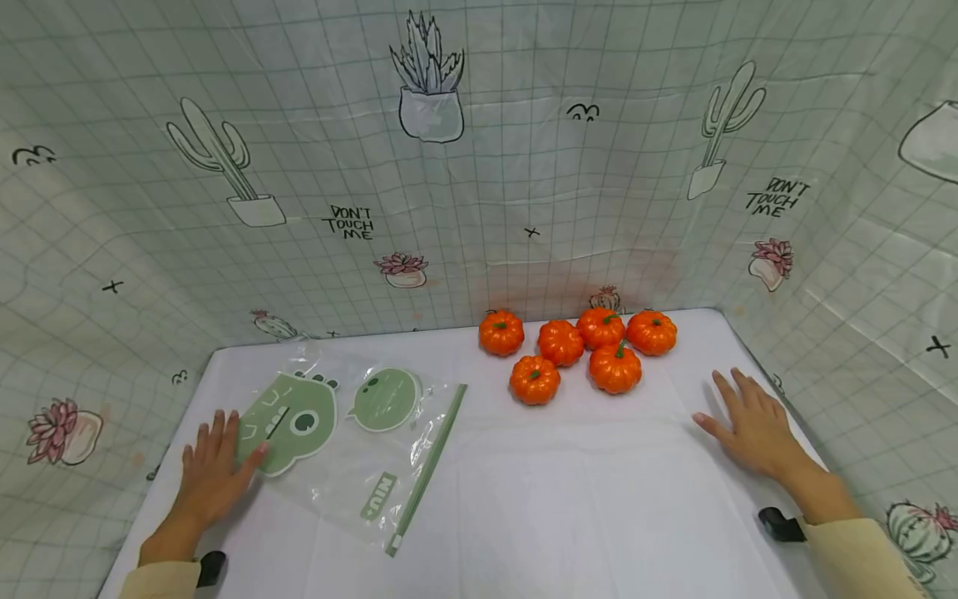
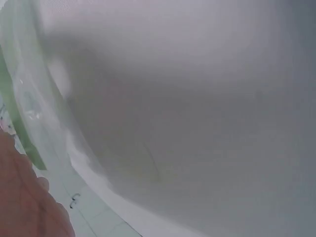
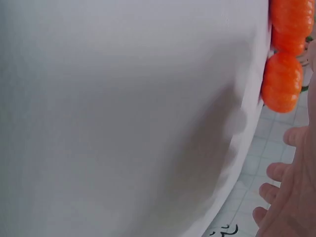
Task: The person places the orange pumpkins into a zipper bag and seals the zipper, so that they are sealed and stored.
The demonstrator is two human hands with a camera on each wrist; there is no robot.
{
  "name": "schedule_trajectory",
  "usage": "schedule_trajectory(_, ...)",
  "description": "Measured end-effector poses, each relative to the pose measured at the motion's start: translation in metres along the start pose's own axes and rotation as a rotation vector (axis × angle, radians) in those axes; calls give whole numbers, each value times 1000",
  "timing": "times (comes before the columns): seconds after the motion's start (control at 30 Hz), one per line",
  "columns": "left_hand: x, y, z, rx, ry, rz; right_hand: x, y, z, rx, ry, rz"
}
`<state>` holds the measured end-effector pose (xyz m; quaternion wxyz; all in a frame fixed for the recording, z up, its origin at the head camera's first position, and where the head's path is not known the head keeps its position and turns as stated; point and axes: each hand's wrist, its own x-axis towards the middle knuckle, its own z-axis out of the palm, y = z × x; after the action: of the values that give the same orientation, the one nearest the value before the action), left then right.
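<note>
Straight, spread fingers (image 1: 215,434), gripping nothing, on left hand (image 1: 204,484), partly over left edge of dinosaur-print zip bag (image 1: 340,462) on bench (image 1: 569,491); likewise on right hand (image 1: 758,434), right of six orange mini pumpkins (image 1: 561,343).

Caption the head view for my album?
Left hand and right hand, outspread, frame a clear bag and six orange pumpkins.

Six pumpkins (image 1: 561,343) are grouped at the back of the table (image 1: 561,499), right of its middle, before a cloth (image 1: 486,191). To their left a bag (image 1: 340,466) is laid, flanked on its left by the left hand (image 1: 209,476). The right hand (image 1: 758,431) is positioned right of the pumpkins.
</note>
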<state>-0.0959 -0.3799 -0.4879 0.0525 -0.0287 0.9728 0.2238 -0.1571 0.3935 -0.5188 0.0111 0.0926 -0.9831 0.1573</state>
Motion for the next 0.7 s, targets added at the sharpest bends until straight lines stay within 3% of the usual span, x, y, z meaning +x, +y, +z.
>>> schedule_trajectory(0.33, -4, 21, 14, -14, 52, 81, 6, -26, 0, 7, -8, -27)
schedule_trajectory(0.7, -6, 63, 34, -22, 49, 163, 4, -54, 2, 1, -15, -56)
